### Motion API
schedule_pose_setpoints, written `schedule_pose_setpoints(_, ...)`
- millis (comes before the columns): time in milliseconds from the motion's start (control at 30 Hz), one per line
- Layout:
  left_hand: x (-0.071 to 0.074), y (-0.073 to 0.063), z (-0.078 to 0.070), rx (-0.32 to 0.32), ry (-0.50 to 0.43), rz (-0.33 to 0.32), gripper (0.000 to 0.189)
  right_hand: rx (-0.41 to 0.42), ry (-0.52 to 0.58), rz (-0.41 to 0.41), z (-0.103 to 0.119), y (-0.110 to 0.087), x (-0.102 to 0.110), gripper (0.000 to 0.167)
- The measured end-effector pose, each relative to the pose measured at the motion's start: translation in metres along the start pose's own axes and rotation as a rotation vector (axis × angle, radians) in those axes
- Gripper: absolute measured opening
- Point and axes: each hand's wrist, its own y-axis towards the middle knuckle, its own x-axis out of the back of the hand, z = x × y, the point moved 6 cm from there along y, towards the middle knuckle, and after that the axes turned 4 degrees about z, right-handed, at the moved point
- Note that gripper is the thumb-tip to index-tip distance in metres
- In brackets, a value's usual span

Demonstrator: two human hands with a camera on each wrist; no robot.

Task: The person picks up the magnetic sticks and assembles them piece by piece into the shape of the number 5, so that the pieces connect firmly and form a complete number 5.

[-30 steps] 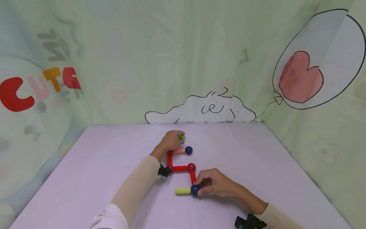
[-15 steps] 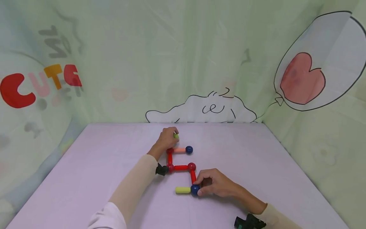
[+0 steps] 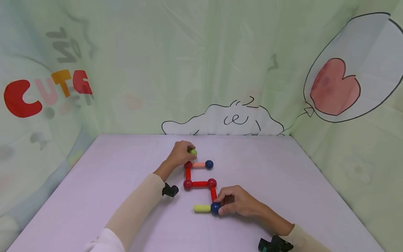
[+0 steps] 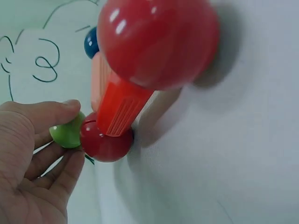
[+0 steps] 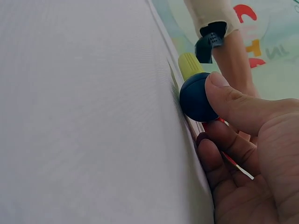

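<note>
My left hand [image 3: 182, 152] pinches a green ball [image 3: 193, 152] between thumb and fingers at the far end of a chain of balls and sticks. In the left wrist view the green ball [image 4: 68, 132] sits right beside a red ball [image 4: 106, 140]; whether they touch I cannot tell. From that red ball a pink stick [image 3: 198, 165] leads to a blue ball [image 3: 209, 164]. Red sticks [image 3: 200, 184] and red balls [image 3: 212, 183] run nearer, down to a second blue ball [image 3: 215, 208]. Thumb and fingers of my right hand [image 3: 240, 201] pinch it; a yellow stick [image 3: 202, 208] joins its left.
The chain lies on a pale tabletop [image 3: 132, 154]. Behind and at both sides stand printed curtains [image 3: 138, 63]. Each forearm carries a black wrist camera [image 3: 170, 190]; the left one is just left of the chain's near-left red ball.
The left hand has shifted left with the green ball, from above the pink stick to behind the far-left red ball. The right hand keeps its pinch on the near blue ball.
</note>
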Motion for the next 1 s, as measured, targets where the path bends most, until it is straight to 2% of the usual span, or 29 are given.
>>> schedule_pose_setpoints(233, 0.010, -0.023, -0.002, -0.088, -0.058, -0.048, 0.040, -0.008, 0.007, 0.000, 0.000, 0.001, 0.000, 0.021)
schedule_pose_setpoints(567, 0.014, -0.061, -0.016, -0.175, -0.132, -0.018, 0.036, 0.004, 0.013, -0.004, -0.001, 0.000, -0.001, 0.022)
schedule_pose_setpoints(800, 0.009, -0.081, -0.020, -0.148, -0.196, 0.059, 0.028, 0.005, 0.013, -0.008, 0.000, -0.001, -0.001, 0.020)
schedule_pose_setpoints(1000, 0.004, -0.105, -0.025, -0.186, -0.209, 0.116, 0.027, -0.009, -0.003, -0.011, 0.001, -0.001, -0.002, 0.019)
